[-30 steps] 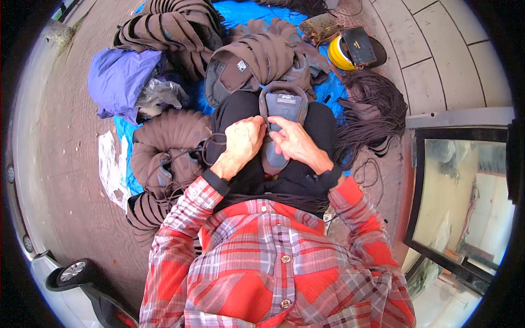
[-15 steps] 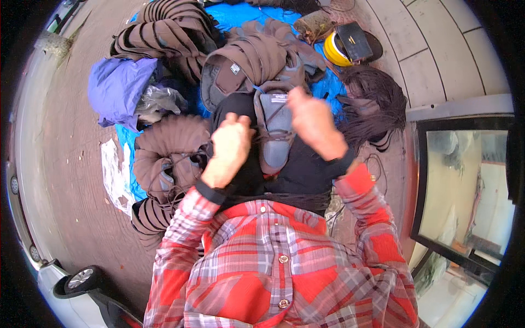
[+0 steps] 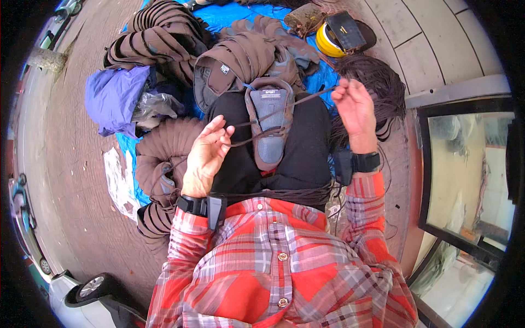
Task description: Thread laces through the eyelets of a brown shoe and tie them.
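One shoe upper (image 3: pixel 270 148) lies on the lap (image 3: pixel 309 150), between and apart from two spread hands: left hand (image 3: pixel 205 154) and right hand (image 3: pixel 356 112), fingertips of each pinching dark lace (image 3: pixel 271 131) strung from it. Beyond the right are one cord bundle (image 3: pixel 377 82) and one yellow container (image 3: pixel 326 44); beyond the left, one purple bag (image 3: pixel 116 101).

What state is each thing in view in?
Left hand: pinching thin brown shoelace
Right hand: pinching shoelace
Shoelace: threaded, drawn out
Brown-grey mesh shoe upper: on lap, toe toward person
Curved brown shoe-upper stack: nested
Purple fabric bundle: crumpled
Blue plastic sheet: spread
Dark stringy bundle: heaped loosely
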